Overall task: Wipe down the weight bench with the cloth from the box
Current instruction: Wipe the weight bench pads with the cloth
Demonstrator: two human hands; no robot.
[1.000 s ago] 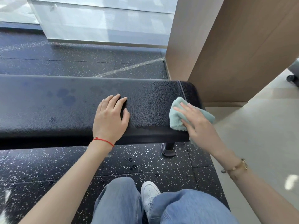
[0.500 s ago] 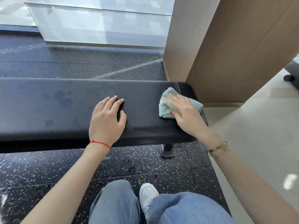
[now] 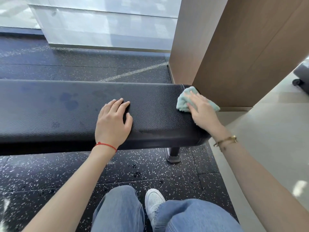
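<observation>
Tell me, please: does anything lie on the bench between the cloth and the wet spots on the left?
Yes. The left hand rests flat on the bench, between the cloth under the right hand and the wet spots. Nothing else lies there.

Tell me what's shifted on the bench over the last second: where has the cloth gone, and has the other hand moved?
The right hand has slid the teal cloth from the near front edge of the bench away towards its far right corner, fingers flat on it throughout. The left hand stays resting flat on the pad, and the dark damp spots to its left look unchanged.
</observation>
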